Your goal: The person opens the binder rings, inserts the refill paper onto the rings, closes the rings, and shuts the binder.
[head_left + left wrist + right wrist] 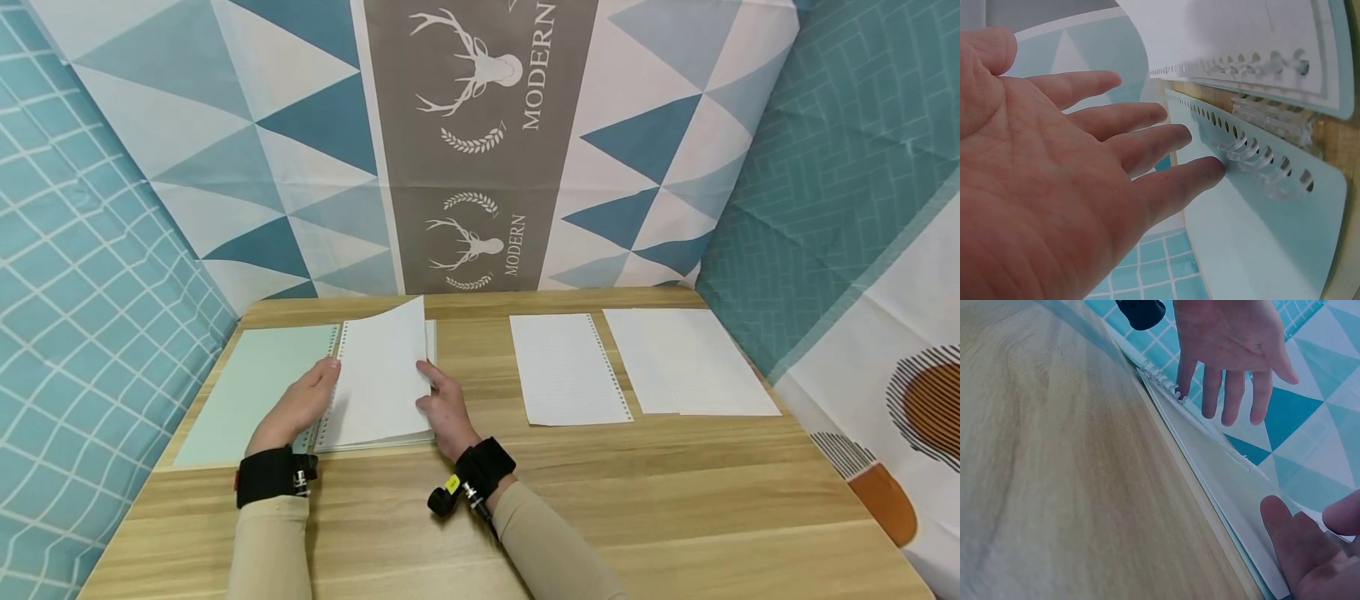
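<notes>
A loose-leaf notebook lies open, its pale green cover (255, 383) flat on the left and white pages (382, 375) on the right. Its clear plastic rings (1272, 117) show along the spine, running through the punched holes. My left hand (302, 402) is beside the spine, fingers extended and palm turned toward the pages; nothing is in it. At the right edge of the pages, my right hand (450, 418) pinches the raised top paper between thumb and fingers. The paper's far right corner curves upward. How many sheets are pinched cannot be seen.
To the right, a loose lined sheet (570, 367) with holes along its right edge lies on the wooden table (600, 517). Further right, overlapping white sheets (690, 362) lie near the table's edge. Patterned cloth (315, 150) hangs behind and at both sides.
</notes>
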`<state>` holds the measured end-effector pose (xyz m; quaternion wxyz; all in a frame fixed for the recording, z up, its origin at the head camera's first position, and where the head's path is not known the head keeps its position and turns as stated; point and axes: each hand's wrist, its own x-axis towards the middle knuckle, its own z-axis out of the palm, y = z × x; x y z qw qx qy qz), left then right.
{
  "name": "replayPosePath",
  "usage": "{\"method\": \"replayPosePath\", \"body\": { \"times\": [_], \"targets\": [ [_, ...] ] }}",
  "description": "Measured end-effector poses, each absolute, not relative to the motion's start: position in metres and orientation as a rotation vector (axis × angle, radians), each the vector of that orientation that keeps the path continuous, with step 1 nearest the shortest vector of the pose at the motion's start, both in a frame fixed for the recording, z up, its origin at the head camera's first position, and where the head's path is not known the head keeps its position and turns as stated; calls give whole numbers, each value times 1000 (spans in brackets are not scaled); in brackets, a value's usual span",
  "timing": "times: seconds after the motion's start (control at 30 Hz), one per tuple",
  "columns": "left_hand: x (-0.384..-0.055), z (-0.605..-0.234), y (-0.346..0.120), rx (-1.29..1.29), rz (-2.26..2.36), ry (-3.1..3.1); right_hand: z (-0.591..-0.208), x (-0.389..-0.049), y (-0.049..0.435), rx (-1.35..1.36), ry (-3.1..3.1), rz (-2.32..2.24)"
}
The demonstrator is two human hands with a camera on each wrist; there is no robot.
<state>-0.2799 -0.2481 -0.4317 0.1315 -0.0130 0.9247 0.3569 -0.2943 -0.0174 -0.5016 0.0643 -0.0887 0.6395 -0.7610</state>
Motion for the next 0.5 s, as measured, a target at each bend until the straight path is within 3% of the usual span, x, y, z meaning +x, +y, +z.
{"method": "replayPosePath", "body": {
  "times": [0.5],
  "targets": [
    [-283,-433,-242,-48,967,2687,-500,-293,-17,-284,1907,-2299]
  ]
}}
